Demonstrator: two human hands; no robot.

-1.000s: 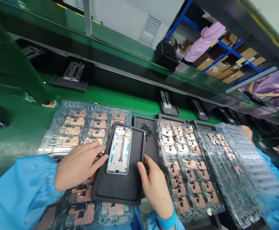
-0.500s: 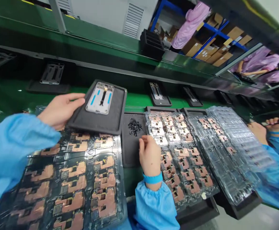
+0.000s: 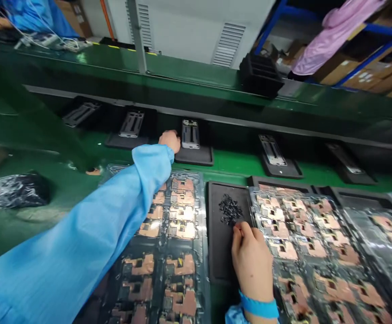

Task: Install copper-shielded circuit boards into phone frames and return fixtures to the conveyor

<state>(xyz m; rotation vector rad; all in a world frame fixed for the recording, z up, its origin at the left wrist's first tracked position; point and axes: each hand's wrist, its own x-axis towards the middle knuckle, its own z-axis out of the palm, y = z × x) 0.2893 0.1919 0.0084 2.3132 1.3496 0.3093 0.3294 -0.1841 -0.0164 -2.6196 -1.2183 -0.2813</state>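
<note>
My left hand point(image 3: 171, 140) reaches out to the green belt, its fingers closed at the left edge of a black tray point(image 3: 196, 157). On that tray lies a silver phone frame point(image 3: 186, 135) with a dark strip down its middle. My right hand point(image 3: 252, 261) is pinched, thumb against fingers, at the near edge of a pile of small black pieces point(image 3: 229, 208). Whatever is between those fingertips cannot be made out. The pile sits in a flat black tray point(image 3: 220, 256). Clear plastic trays of copper-coloured boards point(image 3: 181, 265) lie on both sides of it.
More black trays with phone frames stand along the green belt point(image 3: 233, 164), such as a phone frame point(image 3: 272, 150) to the right. Behind the belt is a black slotted box point(image 3: 261, 74). A black plastic bag point(image 3: 17, 189) lies at left. People in pink and blue sleeves are beyond.
My left hand has carried the black tray with the phone frame away from me and down onto the belt. My right hand stays pinched by the black pieces. The view has swung left.
</note>
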